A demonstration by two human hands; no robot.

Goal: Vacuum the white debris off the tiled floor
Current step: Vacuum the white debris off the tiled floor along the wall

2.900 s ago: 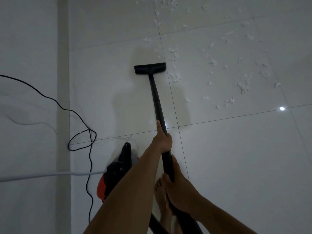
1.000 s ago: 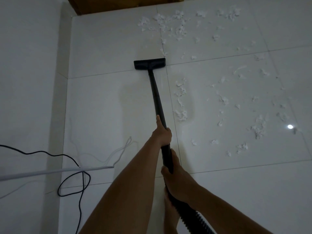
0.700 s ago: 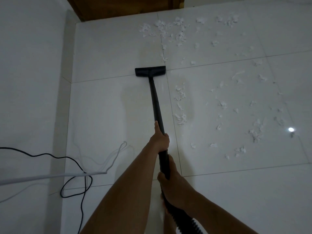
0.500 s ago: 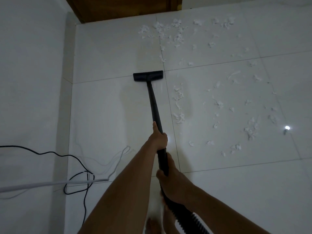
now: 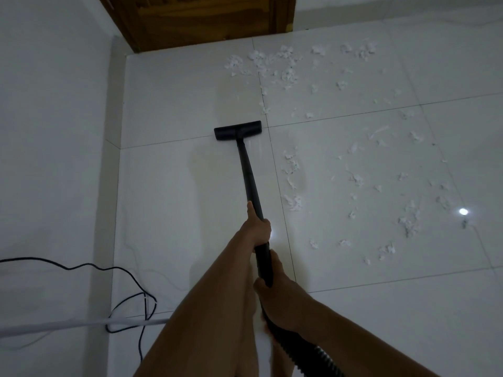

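**Both hands on the wand, head down at the left edge of the mess**

Your left hand [image 5: 257, 227] is wrapped round the black vacuum wand [image 5: 250, 178] about halfway down its length, with the thumb lying up along the tube. Your right hand [image 5: 281, 297] grips lower, where the wand meets the ribbed hose [image 5: 307, 357] that runs off the bottom of the view. Both arms reach forward, the left one crossing in front.

The flat floor head [image 5: 237, 130] sits on the white tiled floor [image 5: 168, 213]. It lies across a grout line, with its right end close to the crossing of two lines. The white debris [image 5: 293, 203] lies to the right of the wand and beyond the head. One loose strip runs along the wand's right side, a thick band lies near the wooden door [image 5: 204, 20] at the top, and thinner scraps spread out to the far right. A few bits lie just beyond the right end of the head. The tiles to the left of the wand look bare.

A black cord [image 5: 130, 295] loops at the foot of the white wall [image 5: 54, 131] on your left, and a pale cable [image 5: 68, 326] crosses it. A bright spot of light [image 5: 463, 211] shines on a tile at the right.
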